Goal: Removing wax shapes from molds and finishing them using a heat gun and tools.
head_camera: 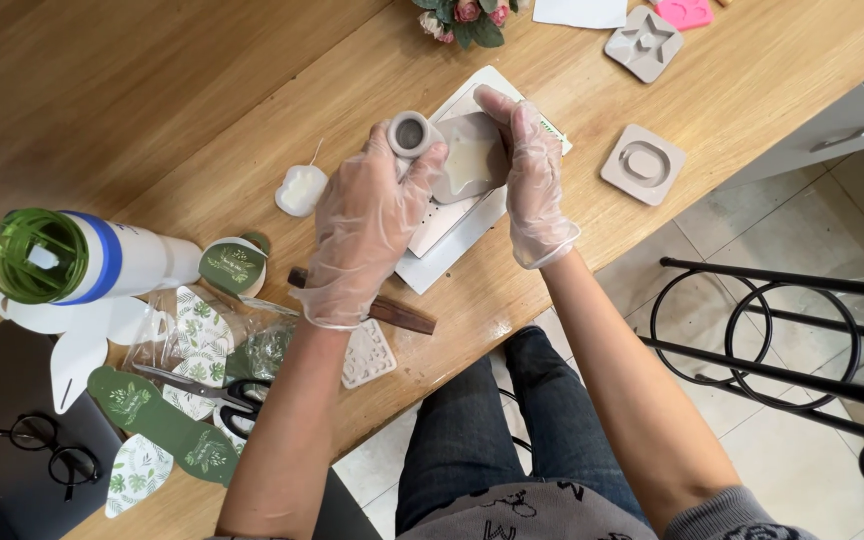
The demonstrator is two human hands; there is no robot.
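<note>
Best done gently: flexing the grey silicone mould [472,155] from its edges over the white sheet [452,225] at the middle of the wooden table [152,110], never prying at the pale star-shaped cast inside. Left hand [362,235], gloved, fingers curled around a small grey cup [410,133]; right hand [532,180], gloved, fingers pressed together, pinching the mould's far edge. Mould looks soft, matte, shallow, star filling glossy cream.

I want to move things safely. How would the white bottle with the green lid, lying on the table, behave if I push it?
The bottle lies on its side and looks round, so it would probably roll rather than slide. Its smooth wall may be slippery for a gloved hand. It looks bulky; whether it is heavy cannot be told, since the contents are hidden.
</note>
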